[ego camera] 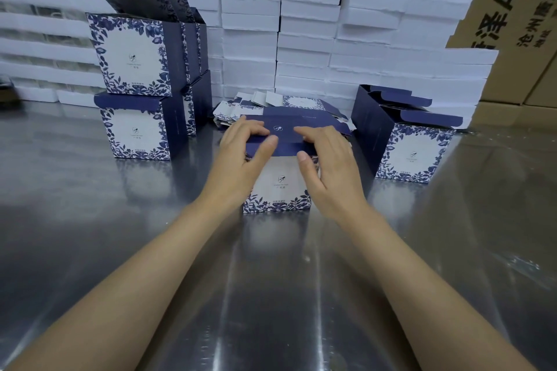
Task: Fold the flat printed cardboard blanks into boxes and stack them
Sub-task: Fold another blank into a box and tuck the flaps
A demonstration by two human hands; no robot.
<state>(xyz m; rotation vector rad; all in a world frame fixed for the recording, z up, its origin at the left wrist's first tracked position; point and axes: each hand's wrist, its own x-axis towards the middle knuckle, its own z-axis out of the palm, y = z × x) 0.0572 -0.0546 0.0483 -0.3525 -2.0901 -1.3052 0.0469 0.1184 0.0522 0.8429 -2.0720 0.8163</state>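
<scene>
On box top, left hand and right hand curl, thumbs and fingers pinching its lid flap. Steel table beneath box; white stacks behind it.

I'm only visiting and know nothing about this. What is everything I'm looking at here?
centre box: one, blue-and-white floral, mid-table, between the hands.
stacked boxes: at least four, same print, two tiers, left.
right boxes: one or two, same print, lids open, right.
flat blanks: loose pile, blue and white, behind the centre box.
white slabs: many, white, stacked along the back.
cartons: several, brown with black print, rear right.
table: one, shiny metal, under everything.
left hand: one, fingers on the centre box's lid, thumb on its front flap.
right hand: one, same hold, lid's right side.
</scene>
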